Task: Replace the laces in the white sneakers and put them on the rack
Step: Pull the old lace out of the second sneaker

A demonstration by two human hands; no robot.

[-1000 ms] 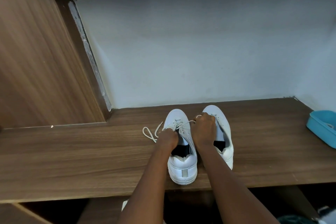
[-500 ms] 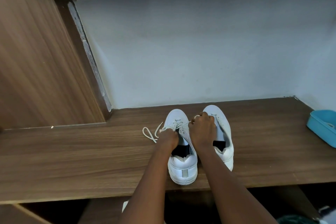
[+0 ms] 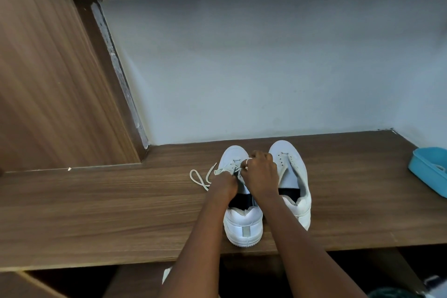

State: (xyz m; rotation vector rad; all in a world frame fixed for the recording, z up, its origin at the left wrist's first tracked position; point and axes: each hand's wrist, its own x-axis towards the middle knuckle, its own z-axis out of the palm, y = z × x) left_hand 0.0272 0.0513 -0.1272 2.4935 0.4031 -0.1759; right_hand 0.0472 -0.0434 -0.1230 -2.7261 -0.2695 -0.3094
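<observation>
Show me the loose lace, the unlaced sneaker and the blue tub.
Loose white lace (image 3: 199,182): head view, looped end.
Unlaced white sneaker (image 3: 283,150): head view, toe.
Blue plastic tub (image 3: 425,180): head view, near wall.

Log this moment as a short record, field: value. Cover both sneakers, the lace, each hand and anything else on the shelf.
left sneaker: upright on the wooden shelf, heel toward the camera, laced at the toe end
right sneaker: close beside it, eyelets bare
lace: white, threaded through the left sneaker; loose end looped on the shelf to its left
left hand: pinches the lace at the left sneaker
right hand: pinches the lace over that sneaker; ring on one finger
other: blue tray at the shelf's right edge
</observation>
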